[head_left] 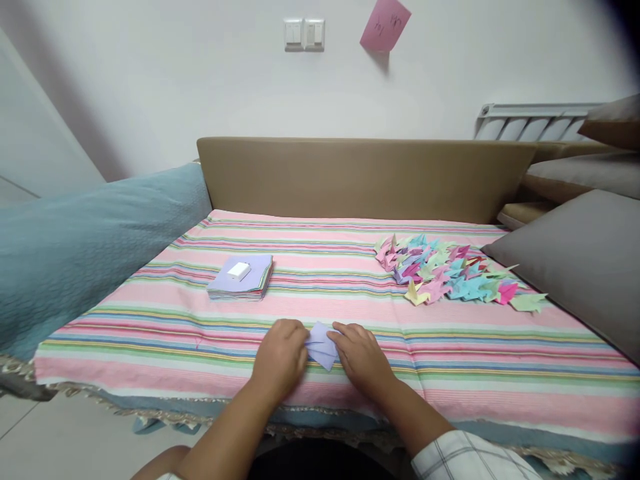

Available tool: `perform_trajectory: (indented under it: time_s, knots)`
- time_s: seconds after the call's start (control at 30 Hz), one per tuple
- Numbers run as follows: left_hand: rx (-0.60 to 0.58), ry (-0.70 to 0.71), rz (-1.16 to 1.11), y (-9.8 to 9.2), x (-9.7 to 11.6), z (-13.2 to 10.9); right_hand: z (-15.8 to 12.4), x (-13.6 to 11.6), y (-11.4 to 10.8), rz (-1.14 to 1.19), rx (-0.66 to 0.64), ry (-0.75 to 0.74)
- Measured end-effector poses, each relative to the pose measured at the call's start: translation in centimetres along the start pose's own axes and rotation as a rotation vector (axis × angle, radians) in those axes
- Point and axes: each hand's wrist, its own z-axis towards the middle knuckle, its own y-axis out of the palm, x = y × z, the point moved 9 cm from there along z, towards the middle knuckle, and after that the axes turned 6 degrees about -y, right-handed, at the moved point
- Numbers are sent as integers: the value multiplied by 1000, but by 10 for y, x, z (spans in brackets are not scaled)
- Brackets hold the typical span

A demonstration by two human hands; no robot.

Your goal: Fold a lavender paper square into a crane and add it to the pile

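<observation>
A lavender sheet of paper (321, 348), partly folded, lies on the striped cloth (350, 300) near the front edge. My left hand (280, 360) pinches its left side with the fingers curled together. My right hand (361, 359) presses on its right side, fingertips bent onto the paper. Both hands rest on the cloth.
A stack of coloured paper sheets (241, 279) with a small white block (239, 271) on top lies further back on the left. A pile of several folded paper cranes (450, 272) sits at the right. Grey cushions (580, 267) border the right, a blue blanket (90, 240) the left.
</observation>
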Motion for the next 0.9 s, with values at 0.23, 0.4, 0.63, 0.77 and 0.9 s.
perform_trajectory:
  time_s: [0.23, 0.4, 0.63, 0.77, 0.9]
  knots:
    - [-184, 126, 96, 46, 43, -27, 5, 13, -13, 222, 112, 57]
    - [-228, 117, 118, 54, 40, -29, 13, 31, -15, 247, 127, 192]
    - [-238, 129, 140, 53, 41, -29, 22, 35, -12, 341, 19, 273]
    - [-251, 112, 143, 54, 41, -27, 22, 38, -9, 321, 14, 294]
    - [-252, 83, 133, 55, 41, -27, 20, 43, -6, 402, -3, 332]
